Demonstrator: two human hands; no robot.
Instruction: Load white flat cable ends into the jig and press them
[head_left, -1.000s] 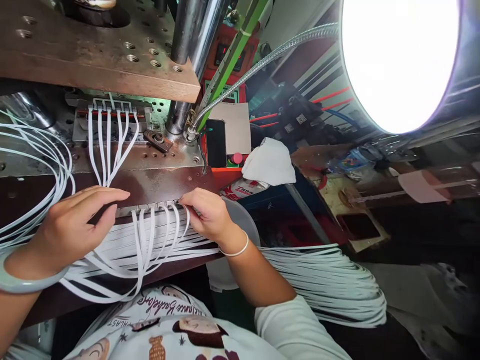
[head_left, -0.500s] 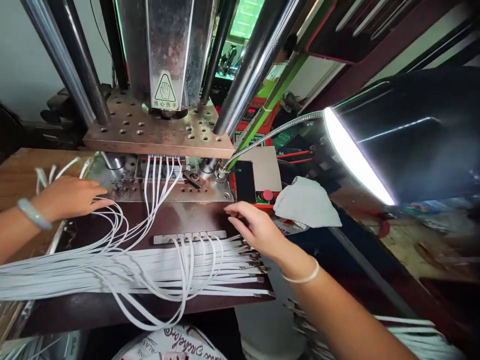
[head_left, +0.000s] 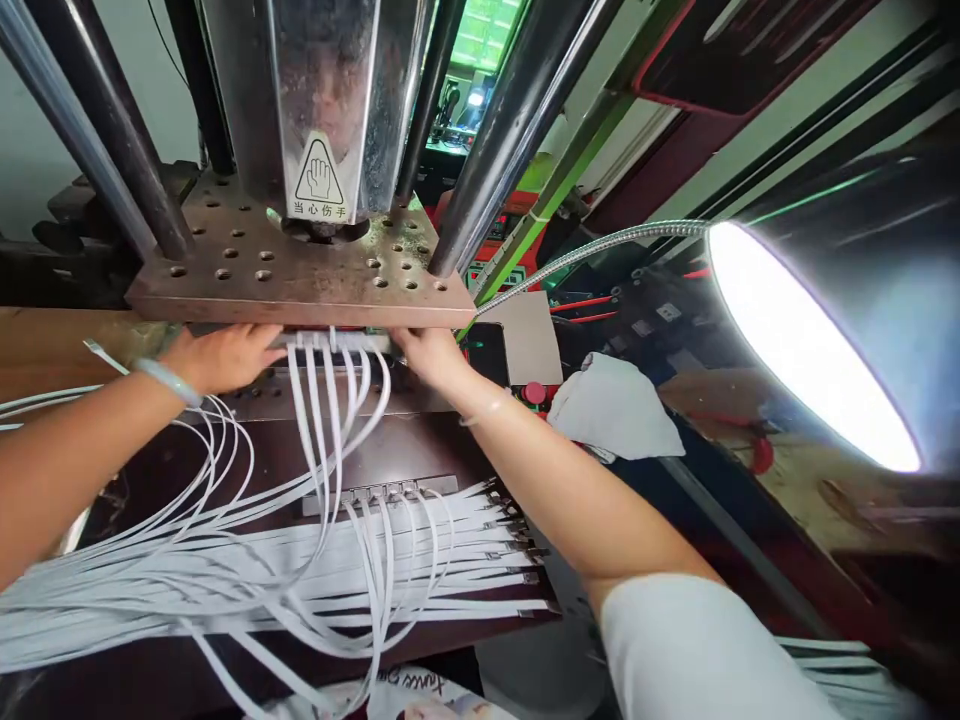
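Both my hands reach in under the brown drilled press plate [head_left: 300, 285]. My left hand [head_left: 217, 357] and my right hand [head_left: 429, 355] hold the two ends of a narrow metal fixture bar [head_left: 337, 341] that carries several white flat cables [head_left: 330, 410]. The fingers of both hands curl round the bar, partly hidden under the plate. A second metal bar [head_left: 379, 493] with more white cables lies nearer to me on the dark red bed [head_left: 420, 450]. A thick bundle of white cables [head_left: 225, 580] with metal tips lies across the bed.
A steel ram with a hand-warning sticker [head_left: 321, 180] and steel columns [head_left: 517, 120] stand above the plate. A bright gooseneck lamp [head_left: 810, 350] hangs at the right. A white cloth [head_left: 611, 405], a red button [head_left: 534, 392] and a dark phone [head_left: 474, 350] sit right of the press.
Both hands left the near bar and cables and moved forward under the press plate, closing on the ends of the far fixture bar. The view tilted up.
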